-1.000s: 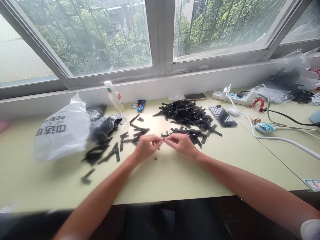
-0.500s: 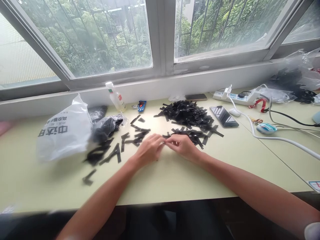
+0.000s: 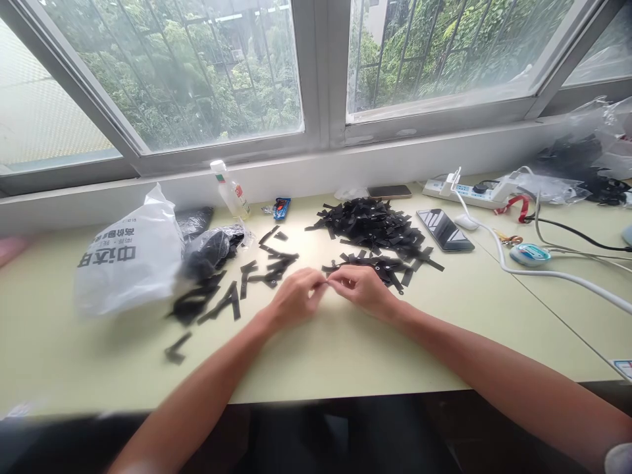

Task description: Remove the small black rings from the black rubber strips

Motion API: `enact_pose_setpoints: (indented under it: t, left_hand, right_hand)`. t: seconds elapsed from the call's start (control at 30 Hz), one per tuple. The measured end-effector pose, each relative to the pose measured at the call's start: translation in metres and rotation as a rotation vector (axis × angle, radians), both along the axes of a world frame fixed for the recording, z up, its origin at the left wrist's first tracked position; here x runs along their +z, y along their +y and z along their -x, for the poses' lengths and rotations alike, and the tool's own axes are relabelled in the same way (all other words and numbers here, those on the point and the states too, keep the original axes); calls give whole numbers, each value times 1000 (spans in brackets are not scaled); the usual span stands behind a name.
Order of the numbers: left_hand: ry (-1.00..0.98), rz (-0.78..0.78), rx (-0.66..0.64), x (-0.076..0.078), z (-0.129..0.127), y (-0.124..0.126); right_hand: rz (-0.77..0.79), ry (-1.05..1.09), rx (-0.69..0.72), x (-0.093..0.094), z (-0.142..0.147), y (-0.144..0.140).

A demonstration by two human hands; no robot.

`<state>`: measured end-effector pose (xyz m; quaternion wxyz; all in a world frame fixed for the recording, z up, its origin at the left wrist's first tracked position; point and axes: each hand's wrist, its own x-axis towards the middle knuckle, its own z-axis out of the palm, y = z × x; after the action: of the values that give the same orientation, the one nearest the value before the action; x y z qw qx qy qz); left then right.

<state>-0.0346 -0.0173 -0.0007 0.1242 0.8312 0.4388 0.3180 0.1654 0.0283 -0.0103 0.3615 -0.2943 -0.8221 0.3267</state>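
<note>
Two windows (image 3: 197,72), pale green table (image 3: 345,355), strewn black strips (image 3: 370,227)

Single head-worn view, looking forward and down across the pale yellow-green tabletop (image 3: 345,349) toward the grey-framed window (image 3: 320,72). Forearms enter from the bottom edge; hands sit near, mid-frame.

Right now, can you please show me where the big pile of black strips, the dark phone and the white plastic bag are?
pile of black strips (image 3: 371,225), head view, middle of the heap.
dark phone (image 3: 445,230), head view, centre of its screen.
white plastic bag (image 3: 129,258), head view, printed front side.
</note>
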Motion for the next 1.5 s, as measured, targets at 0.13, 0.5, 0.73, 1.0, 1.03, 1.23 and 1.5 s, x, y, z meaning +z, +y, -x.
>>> enact_pose_setpoints:
  t: [0.13,0.5,0.73,1.0,1.03,1.23,1.5]
  left_hand:
    - [-17,13,-5,-1,5,6]
    - [241,-40,499,-12,57,33]
    - [176,-71,563,-11,52,32]
    - [-326,0,273,4,18,16]
    - [-352,23,227,5,12,13]
    - [-438,150,124,2,0,7]
    - [-605,366,166,2,6,13]
  right_hand:
    - [-6,11,-24,2,-1,1]
    - [93,68,-393,3,-13,21]
    - [44,112,-409,5,-10,14]
    - [-27,48,-122,5,-2,2]
    - [-35,38,-108,4,-2,1]
    - [17,43,38,5,-2,2]
    - [120,70,-13,5,-4,7]
